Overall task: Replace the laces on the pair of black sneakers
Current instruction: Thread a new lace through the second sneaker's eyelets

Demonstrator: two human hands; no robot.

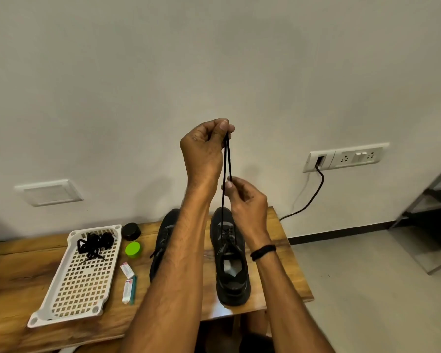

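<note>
Table (10,276): left forearm (183,250) hides one sneaker's (169,222) midsection.

Table (278,250): wood, varnished, visible grain. Tray (61,296), left: white perforated plastic, smooth. Sneakers (229,263): black matt fabric. Lace (225,174): black woven cord. Green lid (133,249): glossy plastic. Far wall (214,59): matt paint

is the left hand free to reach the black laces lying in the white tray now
Probably not yet: the left hand pinches the lace rising from the right sneaker. Nothing seems to block the way to the loose laces in the tray, so after letting go it likely could.
</note>
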